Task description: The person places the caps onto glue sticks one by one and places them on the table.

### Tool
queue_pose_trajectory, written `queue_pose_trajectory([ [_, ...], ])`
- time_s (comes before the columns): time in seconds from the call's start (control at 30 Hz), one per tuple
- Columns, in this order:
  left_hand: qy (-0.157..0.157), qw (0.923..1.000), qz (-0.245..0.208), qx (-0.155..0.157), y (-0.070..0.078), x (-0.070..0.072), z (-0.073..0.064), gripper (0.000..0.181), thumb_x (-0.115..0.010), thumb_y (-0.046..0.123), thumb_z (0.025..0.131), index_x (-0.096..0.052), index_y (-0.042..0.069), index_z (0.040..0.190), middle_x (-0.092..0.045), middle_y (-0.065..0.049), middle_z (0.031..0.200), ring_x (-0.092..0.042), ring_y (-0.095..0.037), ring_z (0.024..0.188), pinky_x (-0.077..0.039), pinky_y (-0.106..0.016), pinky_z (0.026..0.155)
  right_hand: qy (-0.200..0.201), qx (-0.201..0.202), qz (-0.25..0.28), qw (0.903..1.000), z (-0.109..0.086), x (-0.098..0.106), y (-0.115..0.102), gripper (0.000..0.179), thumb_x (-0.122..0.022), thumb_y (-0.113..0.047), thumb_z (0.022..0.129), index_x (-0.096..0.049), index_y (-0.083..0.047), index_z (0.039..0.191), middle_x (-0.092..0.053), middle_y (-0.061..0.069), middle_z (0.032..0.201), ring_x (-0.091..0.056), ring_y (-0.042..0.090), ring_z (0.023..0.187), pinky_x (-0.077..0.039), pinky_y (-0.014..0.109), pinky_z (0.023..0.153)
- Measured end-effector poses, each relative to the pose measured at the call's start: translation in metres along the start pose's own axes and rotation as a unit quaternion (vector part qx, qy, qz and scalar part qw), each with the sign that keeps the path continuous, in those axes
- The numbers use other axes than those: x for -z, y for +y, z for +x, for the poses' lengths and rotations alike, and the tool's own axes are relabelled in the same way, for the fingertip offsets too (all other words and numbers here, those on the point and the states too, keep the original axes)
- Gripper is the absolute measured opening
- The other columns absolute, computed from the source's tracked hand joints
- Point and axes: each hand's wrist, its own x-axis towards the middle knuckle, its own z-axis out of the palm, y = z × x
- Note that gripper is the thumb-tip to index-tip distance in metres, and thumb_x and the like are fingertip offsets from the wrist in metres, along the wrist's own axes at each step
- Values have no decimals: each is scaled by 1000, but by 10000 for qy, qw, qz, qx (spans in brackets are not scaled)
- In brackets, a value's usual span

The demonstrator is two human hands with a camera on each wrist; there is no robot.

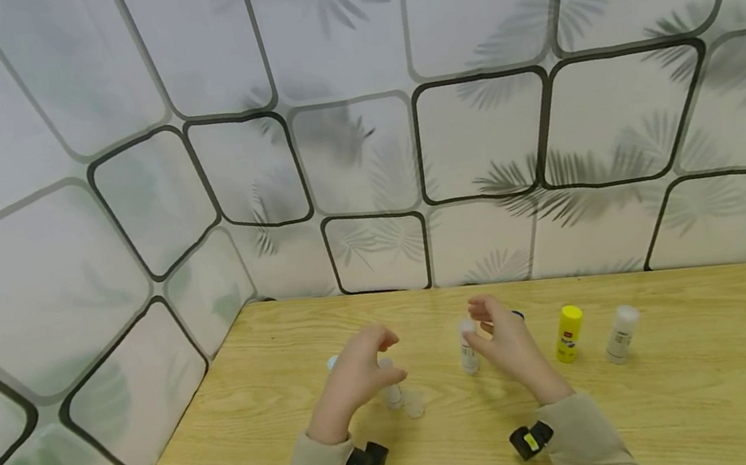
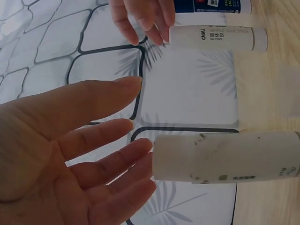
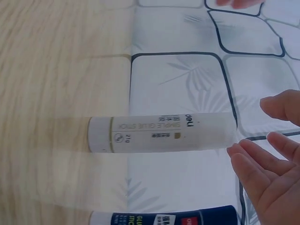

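- The left hand point(image 1: 358, 375) is spread, thumb apart from the fingers, and it grips nothing; its fingertips are just beside the top of a white glue stick point(image 1: 394, 395) (whether they touch it, I cannot tell).
- The right hand point(image 1: 511, 347) is also spread, near the top of the middle white stick point(image 1: 470, 359); no pinch is seen there.
- Both of these sticks stand upright on the surface point(image 1: 248, 412), well apart from each other.
- A blue stick point(image 3: 176, 216) is beside the middle one, and in the head view it is mostly hidden by the right hand.
- Further right, a yellow stick point(image 1: 568, 333) and another white stick point(image 1: 623, 334) stand upright.
- A pale round thing point(image 1: 414, 405) lies near the left white stick.
- As I judge, the standing of these sticks is done; what is left, the pictures do not settle, because neither of the hands has a hold.
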Motion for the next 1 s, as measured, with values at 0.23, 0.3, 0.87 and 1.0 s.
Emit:
queue_pose_trajectory([
  [0.23,-448,9988,2,178,-11,-5,5,41,-72,8,73,-55,0,109,-55,-14,108,-52,-28,99,-44,-38,80,86,23,-68,9999,-1,5,-7,48,-61,-5,82,-38,3,124,-48,22,119,-46,31,110,-39,38,90],
  [0.3,-460,9988,62,180,-14,-7,6,39,-72,7,72,-56,0,107,-56,-14,107,-52,-28,98,-44,-38,79,109,25,-58,9999,-2,7,-9,47,-60,-5,83,-38,3,124,-48,22,119,-45,31,110,-39,39,90],
  [0.87,-587,9973,197,400,-25,-16,7,23,-69,-1,72,-58,1,92,-58,-7,88,-52,-18,75,-44,-30,61,390,192,-70,9990,-8,15,-21,44,-61,-6,83,-41,1,121,-50,20,116,-48,31,107,-41,39,88],
  [1.0,-565,9975,198,366,-25,-15,6,22,-68,-2,72,-57,2,91,-58,-7,88,-52,-17,74,-44,-29,60,404,217,-83,9989,-9,16,-23,43,-61,-5,83,-41,1,121,-50,20,115,-48,31,107,-41,39,87],
])
